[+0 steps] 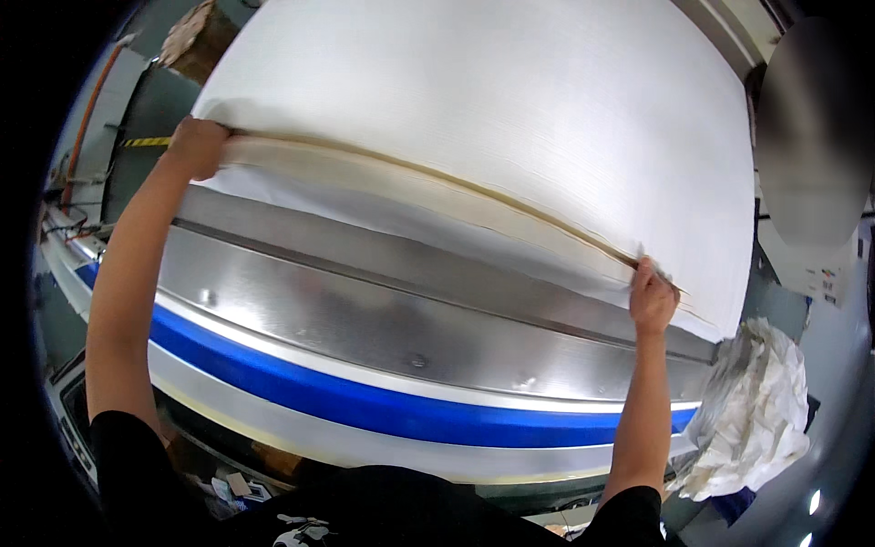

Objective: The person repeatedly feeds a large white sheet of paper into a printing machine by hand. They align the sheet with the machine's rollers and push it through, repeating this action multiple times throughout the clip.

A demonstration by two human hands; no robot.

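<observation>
A wide white sheet (474, 100), cloth or paper, covers the flat bed in front of me. Along its near edge runs a long, thin cream-coloured strip (401, 178), slightly bowed in this view; its material is hard to tell. My left hand (196, 148) is closed round the strip's left end. At the other end my right hand (654, 296) grips it, with the fingers curled and the thumb on top. Below the strip, a loose white edge (365, 208) of sheet hangs over the grey metal.
A brushed metal ledge (337, 296) crosses in front of me, with a blue band (365, 407) nearer my body. Crumpled white sheeting (756, 410) bunches at the right corner. A cardboard box (202, 46) stands at far left, and a blurred grey rounded shape (811, 128) at far right.
</observation>
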